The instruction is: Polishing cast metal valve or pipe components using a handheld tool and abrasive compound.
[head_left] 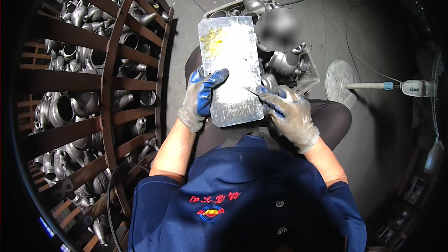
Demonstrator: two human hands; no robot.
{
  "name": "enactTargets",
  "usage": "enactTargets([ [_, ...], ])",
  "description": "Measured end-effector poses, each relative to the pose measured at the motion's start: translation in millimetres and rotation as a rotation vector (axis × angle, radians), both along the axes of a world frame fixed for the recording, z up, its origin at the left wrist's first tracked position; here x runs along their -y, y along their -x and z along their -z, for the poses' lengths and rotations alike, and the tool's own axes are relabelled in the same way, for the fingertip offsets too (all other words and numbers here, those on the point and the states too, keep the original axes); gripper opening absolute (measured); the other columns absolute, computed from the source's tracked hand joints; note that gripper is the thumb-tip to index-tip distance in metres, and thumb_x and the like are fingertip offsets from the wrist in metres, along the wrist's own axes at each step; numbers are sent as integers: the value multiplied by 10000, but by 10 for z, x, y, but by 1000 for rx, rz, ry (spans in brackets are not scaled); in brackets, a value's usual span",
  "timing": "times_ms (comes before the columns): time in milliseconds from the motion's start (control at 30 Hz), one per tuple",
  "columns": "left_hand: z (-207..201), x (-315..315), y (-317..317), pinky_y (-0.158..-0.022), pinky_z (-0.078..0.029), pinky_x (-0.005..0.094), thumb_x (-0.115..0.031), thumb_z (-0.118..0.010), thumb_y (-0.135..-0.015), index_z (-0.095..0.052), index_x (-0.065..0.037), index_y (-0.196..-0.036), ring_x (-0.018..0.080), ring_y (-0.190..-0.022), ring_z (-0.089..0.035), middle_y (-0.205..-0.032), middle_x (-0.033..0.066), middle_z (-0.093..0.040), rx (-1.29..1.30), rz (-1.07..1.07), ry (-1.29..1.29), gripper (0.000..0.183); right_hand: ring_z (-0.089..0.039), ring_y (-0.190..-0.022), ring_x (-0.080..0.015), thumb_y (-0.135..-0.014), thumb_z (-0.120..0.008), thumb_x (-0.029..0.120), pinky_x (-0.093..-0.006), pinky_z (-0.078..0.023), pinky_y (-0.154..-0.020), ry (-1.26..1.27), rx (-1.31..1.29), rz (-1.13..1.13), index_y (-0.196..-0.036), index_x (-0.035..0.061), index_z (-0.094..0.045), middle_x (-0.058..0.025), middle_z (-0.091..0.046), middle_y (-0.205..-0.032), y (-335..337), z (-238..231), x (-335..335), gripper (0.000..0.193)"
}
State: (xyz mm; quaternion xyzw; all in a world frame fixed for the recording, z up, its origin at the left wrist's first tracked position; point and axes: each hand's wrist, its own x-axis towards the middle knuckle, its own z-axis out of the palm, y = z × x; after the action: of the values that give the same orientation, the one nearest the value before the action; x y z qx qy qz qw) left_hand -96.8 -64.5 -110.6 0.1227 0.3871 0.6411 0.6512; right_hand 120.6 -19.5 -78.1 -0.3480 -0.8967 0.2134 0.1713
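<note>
A flat, clipped-corner metal plate with a scuffed, glaring surface and a yellow smear lies tilted over my lap. My left hand, in a grey and blue coated glove, grips its left edge with the thumb across the top face. In the matching glove, my right hand is pinched at the plate's right edge. From its fingertips a thin dark pointed piece reaches onto the plate; its exact kind is too small to make out.
On my left stands a rusty barred metal crate full of grey castings. A basket of similar castings sits beyond the plate, partly covered by a blurred round patch. A pedestal fan lies to the right, and cables trail over the floor.
</note>
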Motion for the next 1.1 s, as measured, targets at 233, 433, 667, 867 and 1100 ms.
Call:
enactTargets([
  [233,14,-13,15,-804,-553,334,-23,-628,-838,-556,34,-1183,200,-901,-662,-1052,117,-653,-12,-11,7,356,-627,-822,-275,-711,-684,80,-366,-521,-687,8,19,49,-1039,139,-661,-93,-619,-988,-107,6,-164,333],
  [433,66,51,-51,-798,-541,303,-27,-627,-851,-578,32,-1157,168,-900,-652,-1045,94,-654,-107,22,23,316,-638,-844,-305,-790,-647,73,-374,-510,-736,156,-305,35,-1060,87,-658,-118,-656,-932,63,-170,-294,272],
  [667,156,64,-37,-784,-538,284,-39,-659,-842,-600,17,-1124,135,-859,-645,-1004,67,-658,-146,9,30,293,-634,-850,-309,-795,-647,92,-376,-507,-726,118,-133,24,-1069,91,-651,-127,-649,-939,343,-155,-434,274],
  [867,225,37,-26,-782,-530,266,-59,-687,-831,-619,15,-1094,124,-857,-640,-1002,65,-660,-151,8,10,281,-616,-845,-338,-805,-629,150,-425,-497,-714,69,-125,-8,-1084,136,-643,-144,-629,-909,414,-157,-526,280],
  [1100,214,44,-35,-797,-526,267,-61,-687,-830,-616,19,-1100,127,-873,-639,-1006,73,-661,-134,5,-8,291,-613,-857,-340,-807,-630,171,-422,-495,-745,113,-84,13,-1088,134,-643,-136,-634,-919,429,-135,-545,283],
])
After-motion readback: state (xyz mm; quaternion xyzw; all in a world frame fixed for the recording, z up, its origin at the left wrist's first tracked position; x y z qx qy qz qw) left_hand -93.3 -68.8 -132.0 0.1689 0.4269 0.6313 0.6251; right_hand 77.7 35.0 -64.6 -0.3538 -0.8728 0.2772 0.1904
